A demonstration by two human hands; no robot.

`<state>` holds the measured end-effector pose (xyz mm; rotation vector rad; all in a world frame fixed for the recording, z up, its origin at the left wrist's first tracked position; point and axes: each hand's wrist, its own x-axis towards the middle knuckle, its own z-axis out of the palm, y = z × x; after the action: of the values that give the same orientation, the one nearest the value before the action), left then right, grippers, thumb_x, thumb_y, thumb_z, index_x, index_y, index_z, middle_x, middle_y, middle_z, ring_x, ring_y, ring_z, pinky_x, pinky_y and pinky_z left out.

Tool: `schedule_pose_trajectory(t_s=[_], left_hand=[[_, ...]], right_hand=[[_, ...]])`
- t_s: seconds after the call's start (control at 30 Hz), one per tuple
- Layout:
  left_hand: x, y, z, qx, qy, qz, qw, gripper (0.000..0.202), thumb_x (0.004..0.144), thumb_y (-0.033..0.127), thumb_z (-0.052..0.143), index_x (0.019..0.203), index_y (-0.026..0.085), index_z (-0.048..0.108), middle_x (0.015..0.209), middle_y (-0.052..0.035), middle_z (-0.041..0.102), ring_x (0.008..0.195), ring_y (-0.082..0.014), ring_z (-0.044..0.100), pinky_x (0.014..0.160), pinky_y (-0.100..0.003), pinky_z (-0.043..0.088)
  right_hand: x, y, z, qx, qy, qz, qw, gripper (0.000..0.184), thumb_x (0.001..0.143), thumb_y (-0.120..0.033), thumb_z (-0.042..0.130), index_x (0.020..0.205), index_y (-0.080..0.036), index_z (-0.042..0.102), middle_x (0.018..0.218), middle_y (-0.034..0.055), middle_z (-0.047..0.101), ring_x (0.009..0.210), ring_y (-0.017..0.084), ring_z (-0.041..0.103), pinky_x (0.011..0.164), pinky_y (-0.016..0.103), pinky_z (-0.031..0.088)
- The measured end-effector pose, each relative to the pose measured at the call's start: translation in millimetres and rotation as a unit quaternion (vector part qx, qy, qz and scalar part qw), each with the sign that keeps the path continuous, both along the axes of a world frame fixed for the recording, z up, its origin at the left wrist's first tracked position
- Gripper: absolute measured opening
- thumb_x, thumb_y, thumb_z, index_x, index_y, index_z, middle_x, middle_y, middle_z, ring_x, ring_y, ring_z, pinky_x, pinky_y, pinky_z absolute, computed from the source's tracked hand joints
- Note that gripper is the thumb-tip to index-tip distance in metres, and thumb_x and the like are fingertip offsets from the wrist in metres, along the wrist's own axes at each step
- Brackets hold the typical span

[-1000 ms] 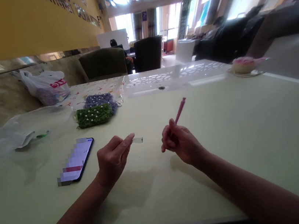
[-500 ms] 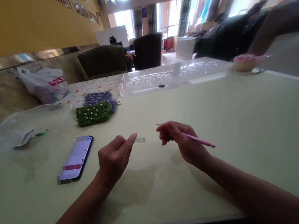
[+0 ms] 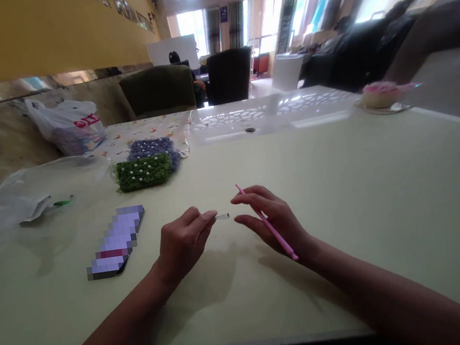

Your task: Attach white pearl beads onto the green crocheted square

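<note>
My left hand (image 3: pixel 185 238) is closed, thumb and forefinger pinching a small see-through strip (image 3: pixel 222 216) with a dark speck at its tip. Just right of it, my right hand (image 3: pixel 273 218) holds a slim pink stick (image 3: pixel 273 231) with a small knob at its lower end; it is shaped like a pen or a crochet hook, and I cannot tell which. The stick slants past the forefinger and across the palm, while thumb and forefinger are spread apart toward the strip. Both hands hover over the pale table (image 3: pixel 365 193), a small gap between them.
A phone (image 3: pixel 117 239) lies left of my left hand. Green (image 3: pixel 144 172) and purple (image 3: pixel 153 146) fuzzy beaded pieces lie beyond. Clear plastic (image 3: pixel 14 194) and a filled carrier bag (image 3: pixel 73 126) are at left. A pink-topped cup (image 3: pixel 382 95) stands far right, and dark chairs (image 3: pixel 158 88) behind.
My left hand has moved slightly right with the strip. The right hand has come closer to it, its thumb and forefinger have spread, and the pink stick has turned steeper.
</note>
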<state>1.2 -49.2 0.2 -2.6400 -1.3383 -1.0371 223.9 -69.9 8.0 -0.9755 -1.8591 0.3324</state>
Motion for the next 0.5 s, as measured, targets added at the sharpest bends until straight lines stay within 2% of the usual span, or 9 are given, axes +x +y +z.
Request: schedule_pose_trajectory(t_s=[0.13,0.27,0.4,0.5], left_hand=[[3.9,-0.6,-2.3,-0.03,-0.008,-0.037,0.999,0.027,0.093,0.033,0.053,0.105,0.024,0.076,0.075,-0.0043,0.063,0.062,-0.0112,0.054,0.061,-0.022,0.039],[8.1,-3.6,-2.2,-0.076,-0.03,-0.071,0.994,0.026,0.092,0.034,0.054,0.099,0.023,0.077,0.075,-0.0045,0.063,0.062,-0.0114,0.055,0.062,-0.023,0.04],[9.8,-3.9,3.6,-0.172,-0.083,-0.112,0.975,0.027,0.09,0.037,0.057,0.1,0.02,0.075,0.075,-0.0032,0.06,0.06,-0.0106,0.051,0.062,-0.023,0.041],[10.8,-2.8,8.8,-0.268,-0.131,-0.121,0.947,0.026,0.09,0.038,0.057,0.09,0.018,0.074,0.074,-0.0025,0.06,0.064,-0.0115,0.052,0.063,-0.023,0.04]], right_hand=[[-3.9,-0.6,-2.0,0.049,-0.063,0.024,0.997,0.026,0.089,-0.034,0.064,0.111,-0.022,0.063,0.108,0.0107,0.062,0.104,0.024,0.058,0.087,0.039,0.051],[-5.9,-1.9,-3.0,0.054,-0.107,0.024,0.992,0.011,0.093,-0.028,0.057,0.092,-0.021,0.065,0.101,0.0106,0.063,0.098,0.023,0.058,0.082,0.038,0.05],[-4.0,-3.4,-1.3,-0.01,-0.061,0.037,0.997,0.012,0.092,-0.021,0.055,0.083,-0.02,0.064,0.09,0.0072,0.063,0.09,0.02,0.057,0.078,0.033,0.048],[-1.8,-3.2,1.8,-0.092,-0.004,0.058,0.994,0.014,0.093,-0.024,0.055,0.084,-0.02,0.065,0.09,0.0056,0.062,0.088,0.018,0.058,0.079,0.031,0.047]])
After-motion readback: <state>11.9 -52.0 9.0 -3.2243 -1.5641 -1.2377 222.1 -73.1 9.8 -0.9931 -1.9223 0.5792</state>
